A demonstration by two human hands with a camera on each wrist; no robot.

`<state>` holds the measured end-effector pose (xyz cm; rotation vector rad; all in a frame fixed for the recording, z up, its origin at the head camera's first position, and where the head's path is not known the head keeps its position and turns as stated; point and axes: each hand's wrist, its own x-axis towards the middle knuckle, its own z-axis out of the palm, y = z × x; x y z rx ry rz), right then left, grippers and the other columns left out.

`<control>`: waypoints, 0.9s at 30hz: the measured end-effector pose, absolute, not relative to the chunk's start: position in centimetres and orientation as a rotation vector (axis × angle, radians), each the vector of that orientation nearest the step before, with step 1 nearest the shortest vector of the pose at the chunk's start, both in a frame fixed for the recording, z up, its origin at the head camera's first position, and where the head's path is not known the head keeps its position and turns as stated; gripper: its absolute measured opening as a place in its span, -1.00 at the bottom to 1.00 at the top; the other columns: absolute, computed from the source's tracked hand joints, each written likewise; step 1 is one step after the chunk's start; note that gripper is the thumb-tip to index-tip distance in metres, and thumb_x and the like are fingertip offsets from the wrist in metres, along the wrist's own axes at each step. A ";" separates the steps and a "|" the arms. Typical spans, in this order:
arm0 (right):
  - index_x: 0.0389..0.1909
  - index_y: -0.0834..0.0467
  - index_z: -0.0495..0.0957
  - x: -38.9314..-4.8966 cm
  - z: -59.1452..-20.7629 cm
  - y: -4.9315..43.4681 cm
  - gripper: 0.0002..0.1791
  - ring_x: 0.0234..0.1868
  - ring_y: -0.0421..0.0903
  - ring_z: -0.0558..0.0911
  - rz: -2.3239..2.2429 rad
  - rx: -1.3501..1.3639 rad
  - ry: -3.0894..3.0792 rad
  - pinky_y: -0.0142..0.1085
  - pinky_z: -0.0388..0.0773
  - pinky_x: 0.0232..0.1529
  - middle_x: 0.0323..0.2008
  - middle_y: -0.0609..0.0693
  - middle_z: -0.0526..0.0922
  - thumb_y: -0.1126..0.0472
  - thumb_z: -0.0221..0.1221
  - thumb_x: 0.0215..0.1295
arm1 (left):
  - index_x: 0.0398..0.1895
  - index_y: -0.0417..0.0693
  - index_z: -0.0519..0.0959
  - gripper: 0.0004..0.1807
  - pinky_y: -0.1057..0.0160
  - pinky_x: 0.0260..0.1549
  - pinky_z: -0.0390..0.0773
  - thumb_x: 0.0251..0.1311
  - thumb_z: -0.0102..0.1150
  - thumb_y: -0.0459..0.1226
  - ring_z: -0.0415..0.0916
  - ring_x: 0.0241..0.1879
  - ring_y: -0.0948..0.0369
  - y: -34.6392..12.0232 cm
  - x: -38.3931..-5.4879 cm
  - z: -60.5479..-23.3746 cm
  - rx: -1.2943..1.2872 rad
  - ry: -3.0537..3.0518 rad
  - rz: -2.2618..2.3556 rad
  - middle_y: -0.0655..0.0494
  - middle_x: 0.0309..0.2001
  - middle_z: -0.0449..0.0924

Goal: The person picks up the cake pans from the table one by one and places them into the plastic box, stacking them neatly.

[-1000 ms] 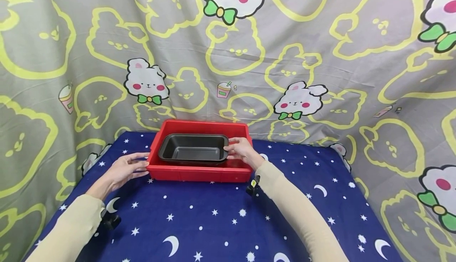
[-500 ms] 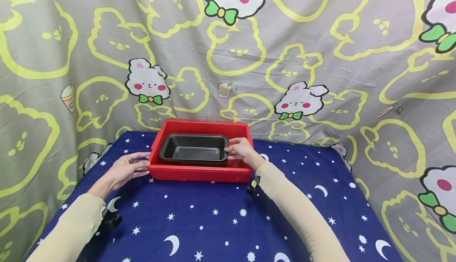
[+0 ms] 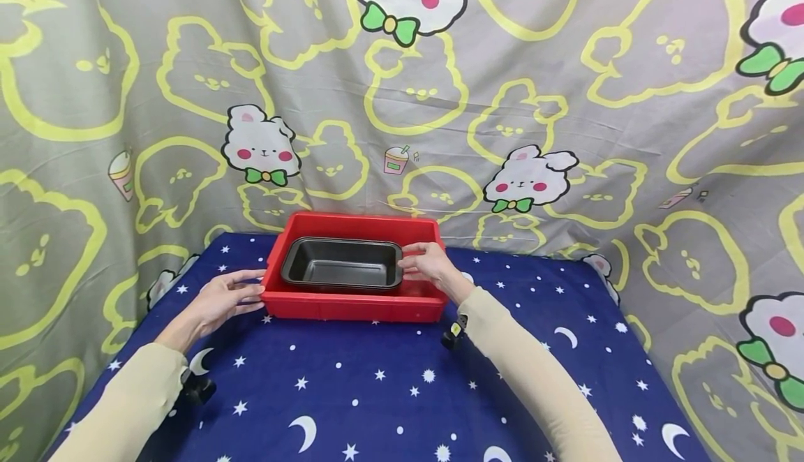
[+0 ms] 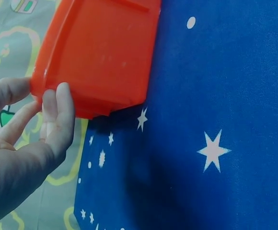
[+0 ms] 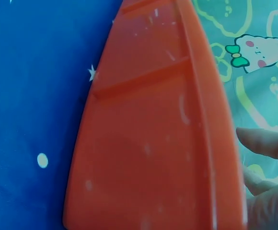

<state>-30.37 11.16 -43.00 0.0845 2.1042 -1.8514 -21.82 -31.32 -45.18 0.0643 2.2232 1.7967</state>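
Note:
A dark loaf pan (image 3: 342,273) sits inside a red plastic bin (image 3: 352,306), towards its left side. My left hand (image 3: 216,308) reaches to the bin's left end, its loosely extended fingertips right at the rim. In the left wrist view, the fingers of that hand (image 4: 33,129) lie against the red corner, spread apart. My right hand (image 3: 430,266) is over the right part of the bin, relaxed fingertips at the pan's right end. In the right wrist view, the bin's front wall (image 5: 144,143) hides the pan and part of my right hand (image 5: 268,167).
A dark blue cloth (image 3: 352,385) with white stars and moons covers the table. Right behind the bin hangs a grey curtain (image 3: 427,148) with yellow outlines and rabbit faces. A small black device (image 3: 197,386) is strapped at my left wrist, another (image 3: 453,333) at my right.
My right hand and wrist have shifted slightly to the right, and its fingers have eased back from the pan's rim. The left hand, bin and pan look still.

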 end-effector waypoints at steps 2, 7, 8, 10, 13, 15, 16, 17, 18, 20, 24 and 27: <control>0.40 0.36 0.47 -30.2 -42.7 11.3 -0.41 -0.32 -0.11 0.77 -1.875 0.074 2.079 0.02 0.79 0.05 -0.16 0.19 0.77 0.45 0.28 0.34 | 0.61 -0.41 0.13 -0.22 0.15 0.11 0.78 0.53 0.21 -0.21 0.73 -0.04 0.39 -31.4 -21.7 -45.2 0.067 2.222 1.804 -0.10 0.29 0.61; 0.42 0.39 0.44 -29.7 -42.1 12.2 -0.41 -0.29 -0.12 0.78 -1.914 0.056 2.029 -0.21 0.85 -0.21 -0.14 0.19 0.79 0.47 0.24 0.37 | 0.58 -0.50 0.11 -0.23 0.22 0.03 0.80 0.52 0.20 -0.27 0.72 -0.08 0.40 -31.5 -21.2 -45.1 0.061 2.192 1.852 0.28 0.02 0.68; 0.43 0.39 0.43 -29.6 -42.1 12.4 -0.41 -0.27 -0.10 0.78 -1.919 0.055 2.021 -0.23 0.85 -0.23 -0.10 0.23 0.78 0.47 0.23 0.38 | 0.58 -0.51 0.10 -0.23 0.22 0.04 0.80 0.52 0.19 -0.28 0.72 -0.08 0.41 -31.5 -21.0 -45.1 0.063 2.187 1.859 0.32 0.04 0.67; 0.44 0.37 0.43 -29.4 -41.9 12.8 -0.40 -0.21 -0.06 0.79 -1.918 0.056 2.021 -0.24 0.84 -0.22 0.02 0.31 0.74 0.45 0.24 0.39 | 0.58 -0.51 0.12 -0.23 0.22 0.03 0.80 0.51 0.21 -0.27 0.72 -0.07 0.41 -31.6 -20.7 -45.0 0.041 2.193 1.861 0.36 0.06 0.65; 0.46 0.36 0.42 -29.1 -41.7 13.4 -0.39 -0.10 0.02 0.80 -1.923 0.047 2.021 -0.23 0.85 -0.18 0.22 0.42 0.64 0.43 0.24 0.40 | 0.57 -0.51 0.14 -0.25 0.20 0.04 0.80 0.52 0.19 -0.26 0.70 -0.07 0.44 -31.8 -20.2 -44.8 0.014 2.222 1.840 0.40 0.07 0.62; 0.46 0.36 0.41 -28.8 -41.5 13.8 -0.38 -0.06 0.05 0.79 -1.924 0.040 2.025 -0.22 0.85 -0.15 0.23 0.40 0.64 0.41 0.24 0.40 | 0.56 -0.51 0.15 -0.26 0.19 0.04 0.80 0.53 0.18 -0.25 0.70 -0.10 0.45 -32.0 -19.8 -44.6 -0.011 2.245 1.824 0.40 0.02 0.62; 0.47 0.37 0.40 -28.7 -41.5 14.0 -0.38 -0.07 0.05 0.79 -1.928 0.034 2.025 -0.22 0.85 -0.15 0.21 0.37 0.66 0.41 0.24 0.40 | 0.57 -0.51 0.14 -0.26 0.19 0.05 0.80 0.54 0.17 -0.25 0.69 -0.10 0.45 -32.1 -19.6 -44.5 -0.015 2.254 1.817 0.40 0.00 0.62; 0.47 0.38 0.39 -28.5 -41.4 14.2 -0.38 -0.08 0.05 0.80 -1.932 0.029 2.027 -0.21 0.85 -0.14 0.15 0.32 0.70 0.40 0.24 0.41 | 0.57 -0.51 0.14 -0.26 0.19 0.05 0.80 0.55 0.16 -0.25 0.69 -0.11 0.45 -32.1 -19.4 -44.4 -0.019 2.263 1.809 0.40 -0.01 0.62; 0.47 0.38 0.39 -28.4 -41.3 14.4 -0.38 -0.09 0.04 0.80 -1.936 0.023 2.026 -0.21 0.85 -0.14 0.09 0.26 0.73 0.40 0.25 0.41 | 0.57 -0.51 0.13 -0.26 0.19 0.06 0.80 0.55 0.15 -0.24 0.69 -0.11 0.44 -32.2 -19.3 -44.3 -0.019 2.272 1.802 0.38 0.00 0.62; 0.46 0.38 0.40 -28.1 -41.2 14.8 -0.38 -0.15 -0.01 0.80 -1.943 0.019 2.027 -0.21 0.85 -0.14 -0.03 0.13 0.76 0.38 0.26 0.40 | 0.57 -0.48 0.14 -0.26 0.19 0.06 0.79 0.56 0.15 -0.21 0.70 -0.11 0.43 -32.1 -19.0 -44.0 -0.026 2.293 1.788 0.25 0.08 0.62; 0.43 0.33 0.44 -27.4 -40.8 15.8 -0.42 -0.23 -0.11 0.79 -1.941 0.004 2.050 -0.21 0.84 -0.13 -0.11 0.00 0.75 0.34 0.27 0.41 | 0.58 -0.45 0.16 -0.26 0.19 0.06 0.79 0.58 0.13 -0.16 0.68 -0.08 0.46 -32.0 -18.5 -43.5 -0.007 2.353 1.734 -0.31 0.39 0.45; 0.40 0.29 0.48 -26.8 -40.6 16.7 -0.45 -0.23 -0.12 0.79 -1.928 -0.002 2.091 -0.18 0.84 -0.09 -0.13 -0.05 0.76 0.31 0.29 0.42 | 0.58 -0.42 0.19 -0.28 0.18 0.06 0.80 0.59 0.10 -0.12 0.68 -0.06 0.44 -31.7 -18.1 -43.1 0.007 2.410 1.680 -0.48 0.51 0.25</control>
